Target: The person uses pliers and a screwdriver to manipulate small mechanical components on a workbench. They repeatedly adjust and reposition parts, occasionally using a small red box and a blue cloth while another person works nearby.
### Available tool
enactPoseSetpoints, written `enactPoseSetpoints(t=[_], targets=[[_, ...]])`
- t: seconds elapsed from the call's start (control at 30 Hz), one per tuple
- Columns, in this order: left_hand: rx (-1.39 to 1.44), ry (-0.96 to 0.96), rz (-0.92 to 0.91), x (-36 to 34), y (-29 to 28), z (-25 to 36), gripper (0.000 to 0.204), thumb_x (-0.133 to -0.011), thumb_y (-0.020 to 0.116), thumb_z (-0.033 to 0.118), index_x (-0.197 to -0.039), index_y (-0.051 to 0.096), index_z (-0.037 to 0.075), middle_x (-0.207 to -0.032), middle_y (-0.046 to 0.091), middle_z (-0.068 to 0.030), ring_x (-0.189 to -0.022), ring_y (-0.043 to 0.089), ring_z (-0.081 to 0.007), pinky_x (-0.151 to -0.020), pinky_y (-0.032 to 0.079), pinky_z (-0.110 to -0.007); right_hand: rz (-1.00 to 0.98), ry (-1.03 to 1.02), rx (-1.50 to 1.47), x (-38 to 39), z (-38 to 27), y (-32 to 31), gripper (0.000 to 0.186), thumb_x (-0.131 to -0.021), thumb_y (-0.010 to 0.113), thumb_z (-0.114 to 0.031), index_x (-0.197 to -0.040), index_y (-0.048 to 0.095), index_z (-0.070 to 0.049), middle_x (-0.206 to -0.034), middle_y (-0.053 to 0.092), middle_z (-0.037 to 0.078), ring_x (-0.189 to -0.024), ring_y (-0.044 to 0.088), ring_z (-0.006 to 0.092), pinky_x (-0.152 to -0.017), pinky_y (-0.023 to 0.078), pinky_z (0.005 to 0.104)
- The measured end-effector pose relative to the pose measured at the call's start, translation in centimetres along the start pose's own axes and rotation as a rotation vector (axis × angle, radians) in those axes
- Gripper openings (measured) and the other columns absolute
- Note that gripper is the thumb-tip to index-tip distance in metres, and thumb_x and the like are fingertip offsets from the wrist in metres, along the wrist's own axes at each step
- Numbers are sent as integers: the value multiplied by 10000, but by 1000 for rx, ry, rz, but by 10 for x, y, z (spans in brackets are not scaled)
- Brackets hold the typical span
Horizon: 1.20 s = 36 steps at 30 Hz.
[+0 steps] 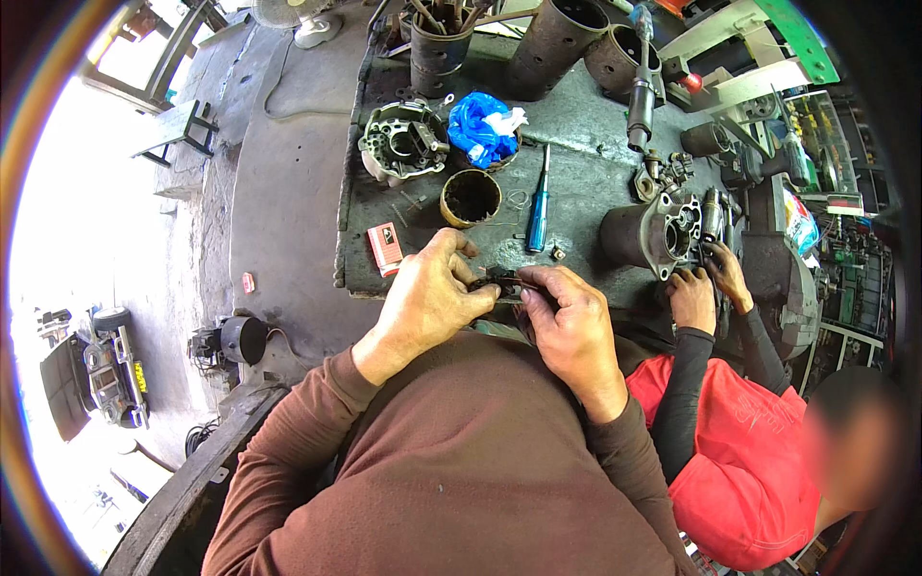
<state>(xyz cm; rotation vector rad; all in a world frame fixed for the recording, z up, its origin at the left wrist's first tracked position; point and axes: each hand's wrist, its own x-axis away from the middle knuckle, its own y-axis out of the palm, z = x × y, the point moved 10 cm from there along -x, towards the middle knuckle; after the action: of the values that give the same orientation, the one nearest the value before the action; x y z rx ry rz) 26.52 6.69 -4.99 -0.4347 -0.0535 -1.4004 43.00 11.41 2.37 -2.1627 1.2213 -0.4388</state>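
Just over the near edge of the workbench (pixel 423 272), both my hands hold a small dark metal part (pixel 499 281) between them. My left hand (pixel 423 290) pinches its left end with thumb and fingers, while my right hand (pixel 573 324) grips the right end. What the part is exactly, I cannot make out. Beyond it lies a blue-handled screwdriver (pixel 540 216), its shaft pointing away from me. A round tub of dark grease (pixel 471 199) and a small red-and-white box (pixel 385 250) are close to my left hand.
A cast metal housing (pixel 403 141) and a blue plastic bag (pixel 485 130) lie farther back, before large metal cylinders (pixel 555 48). To my right, a co-worker in a red shirt (pixel 735 461) handles parts beside a flanged cylinder (pixel 648 235). A cordless drill (pixel 783 161) sits at far right.
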Motion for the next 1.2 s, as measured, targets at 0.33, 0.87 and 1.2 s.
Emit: enactPoseSetpoints(t=[0.33, 0.87, 1.2], targets=[[-123, 146, 55, 2, -1, 19, 493, -811, 885, 96, -1198, 604, -23, -845, 770, -142, -719, 759, -169, -641, 591, -318, 10, 116, 1, 0, 13, 2, 150, -946, 778, -66, -1069, 758, 15, -925, 776, 176, -824, 753, 323, -745, 580, 404], [-16, 69, 28, -4, -3, 15, 469, -830, 883, 81, -1192, 603, -21, -818, 756, -121, -709, 723, -124, -625, 563, -289, 70, 232, -266, -2, 31, -3, 129, -951, 796, -43, -1054, 779, 33, -969, 740, 110, -869, 702, 176, -805, 565, 321], [-13, 34, 10, -7, -2, 15, 457, -834, 879, 75, -1185, 605, -28, -808, 750, -119, -704, 717, -117, -616, 553, -287, 125, 159, -173, -4, 29, -10, 135, -930, 832, -65, -1036, 792, 9, -960, 692, 85, -818, 666, 160, -760, 543, 297]])
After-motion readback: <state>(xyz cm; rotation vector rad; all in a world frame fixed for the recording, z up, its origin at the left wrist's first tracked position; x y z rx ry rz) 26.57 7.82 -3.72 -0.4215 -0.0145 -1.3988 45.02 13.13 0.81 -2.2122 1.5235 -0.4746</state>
